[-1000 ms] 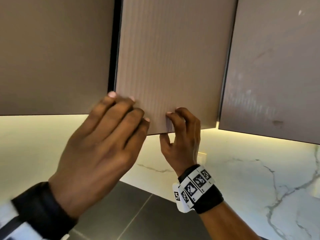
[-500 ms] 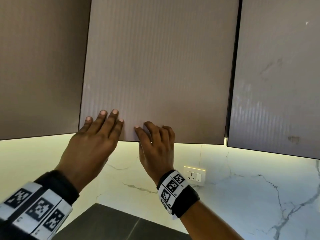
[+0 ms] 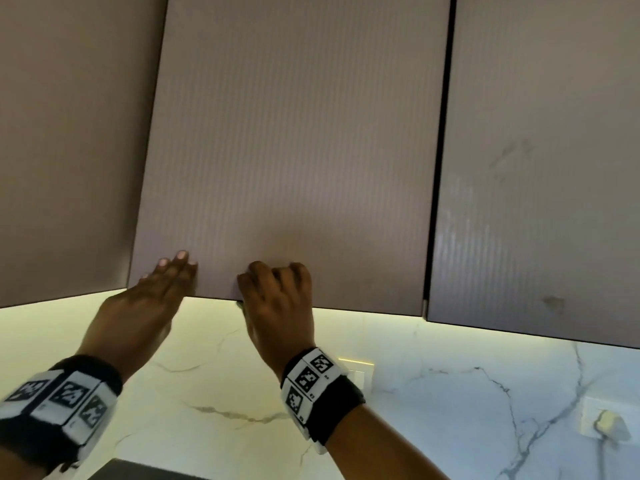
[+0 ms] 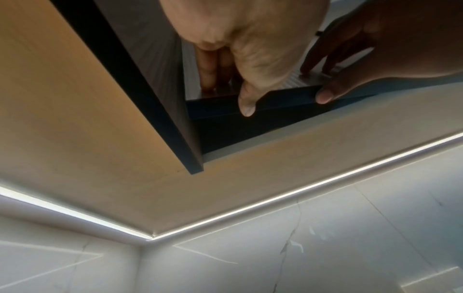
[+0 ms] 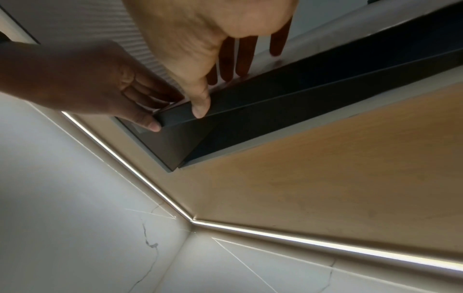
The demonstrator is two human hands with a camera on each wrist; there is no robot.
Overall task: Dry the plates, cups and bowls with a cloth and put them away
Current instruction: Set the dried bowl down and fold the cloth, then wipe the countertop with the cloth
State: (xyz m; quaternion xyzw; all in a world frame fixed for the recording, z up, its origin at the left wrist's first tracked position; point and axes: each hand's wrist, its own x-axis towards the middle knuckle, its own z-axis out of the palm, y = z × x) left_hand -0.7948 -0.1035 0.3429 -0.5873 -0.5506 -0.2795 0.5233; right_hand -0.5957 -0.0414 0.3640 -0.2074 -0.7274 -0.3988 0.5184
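Marble wall (image 3: 450,403) glows under a strip light, and above both hands hangs a row of ribbed wall cupboards. The left hand (image 3: 138,313) lies with fingers straight and together, flat against the face of the middle door (image 3: 294,150) near its lower left corner, thumb tucked under the bottom edge. The right hand (image 3: 277,299), just beside it, has its fingers curled over the door's front while the thumb hooks the dark underside of that edge, so it pinches the lip. From the wrist views the door's bottom edge (image 5: 275,89) stands slightly out from the cupboard base, which suggests it is ajar; the flat hand seems placed to push or steady the panel, the hooked one to control its swing, since the door has no handle to take. Whether it is being shut or opened I cannot tell. No plates, cups, bowls or cloth show anywhere; if any are stored, they are behind the door, out of sight. A socket (image 3: 360,372) sits on the wall beyond the right wrist.
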